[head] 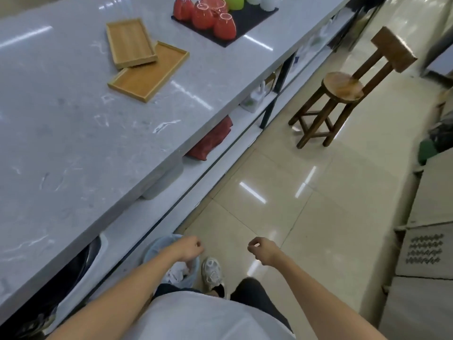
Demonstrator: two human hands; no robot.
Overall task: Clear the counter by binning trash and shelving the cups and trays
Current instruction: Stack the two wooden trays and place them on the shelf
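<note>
Two wooden trays lie on the grey counter [73, 133], the smaller tray [130, 42] resting partly on the larger tray [149, 72]. Farther back, red cups [210, 19], a green cup [234, 1] and white cups [266, 1] stand upside down on a black mat [252, 18]. A pale blue bin [161, 246] with white crumpled trash [177, 272] sits on the floor by the counter. My left hand [188, 247] hovers over the bin, fingers curled, holding nothing visible. My right hand [261, 249] hangs over the floor, loosely curled and empty.
A wooden stool [343, 87] stands in the aisle ahead on the tiled floor. Under the counter, shelves hold a red bag [213, 138], a grey box [166, 180] and bottles. Grey cabinets [426, 241] line the right side.
</note>
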